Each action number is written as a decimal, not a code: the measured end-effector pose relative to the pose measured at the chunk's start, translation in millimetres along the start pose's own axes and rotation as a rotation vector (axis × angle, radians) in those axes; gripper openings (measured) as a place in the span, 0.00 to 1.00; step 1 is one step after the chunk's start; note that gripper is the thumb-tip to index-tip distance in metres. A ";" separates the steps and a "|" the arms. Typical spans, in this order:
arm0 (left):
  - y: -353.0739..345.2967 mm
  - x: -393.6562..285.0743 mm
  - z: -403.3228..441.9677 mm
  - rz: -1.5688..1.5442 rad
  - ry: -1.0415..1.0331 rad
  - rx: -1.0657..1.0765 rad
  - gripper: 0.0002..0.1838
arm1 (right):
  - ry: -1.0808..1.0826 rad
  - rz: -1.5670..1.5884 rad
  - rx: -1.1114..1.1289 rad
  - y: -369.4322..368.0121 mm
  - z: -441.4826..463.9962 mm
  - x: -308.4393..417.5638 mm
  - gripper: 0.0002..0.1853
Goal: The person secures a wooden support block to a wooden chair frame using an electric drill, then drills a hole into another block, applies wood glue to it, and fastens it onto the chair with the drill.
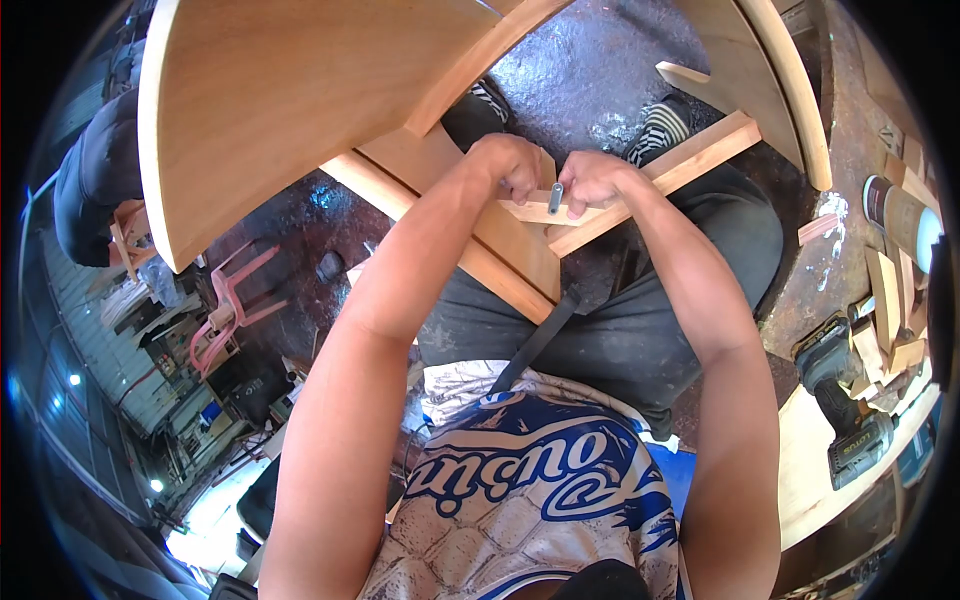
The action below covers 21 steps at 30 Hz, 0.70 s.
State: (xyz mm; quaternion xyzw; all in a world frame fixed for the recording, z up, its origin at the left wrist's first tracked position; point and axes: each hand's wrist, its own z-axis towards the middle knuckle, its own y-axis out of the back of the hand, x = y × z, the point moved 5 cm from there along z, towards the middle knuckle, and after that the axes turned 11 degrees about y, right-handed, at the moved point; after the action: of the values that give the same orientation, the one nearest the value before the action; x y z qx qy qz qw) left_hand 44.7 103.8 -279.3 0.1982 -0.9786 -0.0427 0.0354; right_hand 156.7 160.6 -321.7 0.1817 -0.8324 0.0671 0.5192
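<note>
My left hand (508, 165) is closed, its curled fingers on the end of a short pale wood strip (536, 209). Just across from it, my right hand (594, 182) pinches a small grey metal piece (555, 199) standing against the strip; its exact kind is unclear. A longer square wood bar (690, 165) runs under my right wrist. Below my left forearm, a wooden board with a rail (505, 284) joins a large curved plywood panel (290, 100). My fingers partly hide where the strip meets these parts.
A second curved panel (770, 90) stands at the far right. Beside me are a cordless drill (858, 447), wood offcuts (882, 300) and a white-and-brown container (902, 217). A pink plastic chair (232, 305) lies left, near another person (98, 185).
</note>
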 end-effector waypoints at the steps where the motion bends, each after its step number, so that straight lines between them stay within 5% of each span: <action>1: -0.5 -0.5 1.1 0.016 -0.006 -0.005 0.22 | 0.001 -0.002 -0.004 0.7 -0.2 1.1 0.24; 8: -3.3 -5.8 -5.6 0.085 0.027 -0.064 0.17 | -0.033 -0.022 0.015 -0.5 -0.5 2.4 0.23; 11: -9.3 -31.1 -46.3 0.134 0.112 -0.172 0.22 | 0.008 -0.022 0.010 2.1 5.1 -2.3 0.22; 13: -28.9 -38.2 -52.7 -0.223 0.162 -0.629 0.35 | 0.012 -0.018 0.013 -3.8 2.2 -6.6 0.22; 17: -77.5 -59.7 -51.4 -0.146 0.212 -0.666 0.52 | -0.027 0.018 -0.022 -2.9 -3.8 -4.4 0.22; 21: -84.4 -68.4 -60.6 -0.169 0.182 -0.763 0.45 | 0.029 -0.030 -0.062 -1.3 -10.5 -9.9 0.30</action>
State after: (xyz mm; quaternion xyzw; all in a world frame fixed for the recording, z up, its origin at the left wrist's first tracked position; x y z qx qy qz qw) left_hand 145.3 48.8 -230.9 0.2538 -0.8655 -0.3880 0.1895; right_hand 169.9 164.9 -325.8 0.1771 -0.8235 0.0360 0.5377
